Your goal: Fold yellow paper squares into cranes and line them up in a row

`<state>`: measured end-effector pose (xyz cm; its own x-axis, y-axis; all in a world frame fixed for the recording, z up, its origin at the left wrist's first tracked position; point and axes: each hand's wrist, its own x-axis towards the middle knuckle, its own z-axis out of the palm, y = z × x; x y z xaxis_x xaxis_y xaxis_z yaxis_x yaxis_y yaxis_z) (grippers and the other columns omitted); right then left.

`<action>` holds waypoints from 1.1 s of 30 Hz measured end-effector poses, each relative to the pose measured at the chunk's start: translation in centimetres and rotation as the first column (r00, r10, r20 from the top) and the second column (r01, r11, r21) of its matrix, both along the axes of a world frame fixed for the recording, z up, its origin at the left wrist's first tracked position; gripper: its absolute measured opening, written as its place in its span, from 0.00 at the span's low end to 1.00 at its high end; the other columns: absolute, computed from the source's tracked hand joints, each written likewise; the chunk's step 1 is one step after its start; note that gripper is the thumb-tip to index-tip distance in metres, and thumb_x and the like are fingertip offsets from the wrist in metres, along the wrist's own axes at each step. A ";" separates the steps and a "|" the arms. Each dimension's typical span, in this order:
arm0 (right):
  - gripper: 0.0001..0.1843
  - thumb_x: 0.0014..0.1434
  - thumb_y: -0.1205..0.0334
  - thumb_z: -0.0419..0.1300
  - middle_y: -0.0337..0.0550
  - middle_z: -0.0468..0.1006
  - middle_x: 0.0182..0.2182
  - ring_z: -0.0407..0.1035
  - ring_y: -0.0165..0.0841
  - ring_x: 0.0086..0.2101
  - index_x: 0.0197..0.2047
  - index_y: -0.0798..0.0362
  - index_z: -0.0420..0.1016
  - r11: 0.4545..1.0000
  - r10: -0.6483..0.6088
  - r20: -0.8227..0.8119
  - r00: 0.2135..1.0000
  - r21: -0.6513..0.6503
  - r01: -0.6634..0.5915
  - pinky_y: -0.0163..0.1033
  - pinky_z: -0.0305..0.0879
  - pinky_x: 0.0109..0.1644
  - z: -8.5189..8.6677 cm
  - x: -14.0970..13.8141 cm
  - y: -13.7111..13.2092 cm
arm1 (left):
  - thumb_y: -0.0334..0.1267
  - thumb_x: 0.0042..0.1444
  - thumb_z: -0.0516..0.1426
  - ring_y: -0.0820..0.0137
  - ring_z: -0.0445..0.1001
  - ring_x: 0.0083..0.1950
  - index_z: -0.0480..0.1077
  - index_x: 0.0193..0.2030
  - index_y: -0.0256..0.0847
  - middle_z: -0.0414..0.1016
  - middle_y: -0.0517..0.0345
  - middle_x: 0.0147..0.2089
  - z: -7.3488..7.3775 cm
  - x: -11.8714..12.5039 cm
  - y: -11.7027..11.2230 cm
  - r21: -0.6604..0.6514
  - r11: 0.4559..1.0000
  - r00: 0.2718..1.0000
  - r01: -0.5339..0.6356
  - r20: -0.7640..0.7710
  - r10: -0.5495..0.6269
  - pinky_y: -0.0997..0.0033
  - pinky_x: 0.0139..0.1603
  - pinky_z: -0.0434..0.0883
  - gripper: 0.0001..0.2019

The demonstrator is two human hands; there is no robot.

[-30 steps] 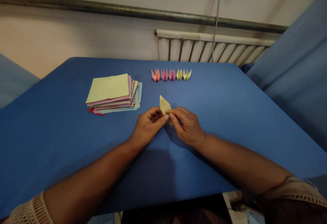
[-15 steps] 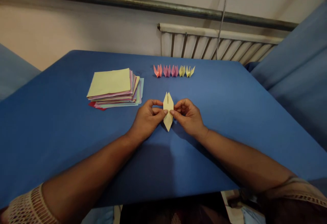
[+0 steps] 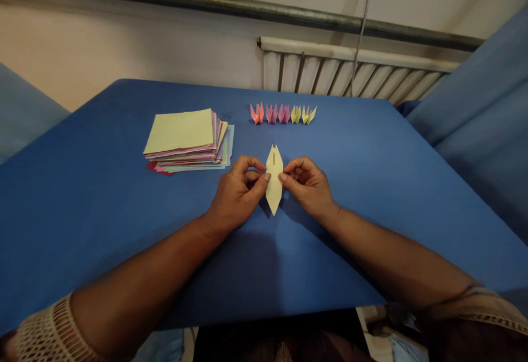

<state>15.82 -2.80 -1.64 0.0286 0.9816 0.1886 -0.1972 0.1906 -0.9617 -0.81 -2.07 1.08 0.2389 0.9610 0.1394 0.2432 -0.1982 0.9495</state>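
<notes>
Between my hands is a pale yellow folded origami paper, a long diamond with a slit at its far end and a point toward me. My left hand pinches its left edge with thumb and fingers. On the opposite edge, my right hand grips it the same way, thumb on top and the other fingers curled behind. The paper appears held just above the blue table, with a shadow beneath it.
A thick stack of coloured paper, yellow on top, lies at the left. Several small folded paper cranes, orange, pink and yellow, stand in a row behind my hands. Beyond the table's far edge are a radiator and a pipe.
Both thumbs have moved apart from the middle of the folded paper to its edges, and more of its face shows. The view has shifted slightly.
</notes>
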 end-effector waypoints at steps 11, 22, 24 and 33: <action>0.13 0.48 0.57 0.68 0.30 0.70 0.21 0.63 0.25 0.23 0.30 0.49 0.67 0.991 0.001 -0.084 0.996 -0.134 -0.013 0.34 0.62 0.30 -0.2 0.5 1.1 | 0.37 0.54 0.60 0.70 0.75 0.36 0.75 0.42 0.42 0.78 0.58 0.36 -0.7 -0.3 1.1 0.019 0.987 0.985 0.160 -0.062 -0.159 0.73 0.40 0.69 0.09; 0.06 0.55 0.61 0.64 0.37 0.76 0.33 0.71 0.30 0.33 0.38 0.47 0.74 0.990 0.038 0.163 0.986 0.125 -0.059 0.40 0.68 0.43 -0.4 0.7 0.3 | 0.44 0.49 0.66 0.70 0.76 0.36 0.73 0.38 0.40 0.78 0.58 0.35 -0.8 0.0 1.6 -0.102 0.992 0.986 0.071 0.155 -0.054 0.72 0.39 0.72 0.13; 0.05 0.56 0.62 0.63 0.37 0.76 0.34 0.71 0.30 0.34 0.38 0.47 0.75 0.985 0.008 0.207 0.978 0.167 -0.044 0.40 0.68 0.43 -0.5 0.9 0.4 | 0.44 0.48 0.67 0.70 0.76 0.36 0.74 0.38 0.40 0.78 0.58 0.35 -0.7 0.0 1.5 -0.095 0.993 0.986 0.075 0.153 -0.060 0.72 0.39 0.72 0.14; 0.01 0.56 0.62 0.65 0.39 0.78 0.34 0.72 0.31 0.36 0.34 0.47 0.78 0.958 -0.069 0.271 0.960 0.288 -0.012 0.41 0.69 0.44 -0.4 1.3 0.7 | 0.44 0.47 0.68 0.73 0.73 0.32 0.76 0.33 0.40 0.76 0.61 0.31 -0.7 0.1 1.3 -0.026 0.999 0.989 0.035 0.147 -0.031 0.74 0.37 0.70 0.11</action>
